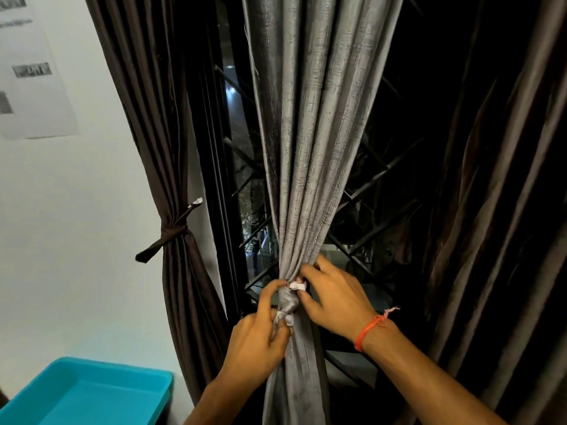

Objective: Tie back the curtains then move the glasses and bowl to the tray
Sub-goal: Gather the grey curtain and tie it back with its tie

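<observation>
I am knotting the tie (287, 302) around the grey curtain (310, 148), left hand (257, 342) and right hand (334, 299) each pinching an end; next, pull tight.

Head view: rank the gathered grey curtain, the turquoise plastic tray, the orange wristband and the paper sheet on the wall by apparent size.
1. Gathered grey curtain
2. Turquoise plastic tray, cropped; similar to the paper sheet on the wall, so unranked
3. Orange wristband

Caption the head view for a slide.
Both hands, left hand and right hand, knot a tie around the grey curtain.
</observation>
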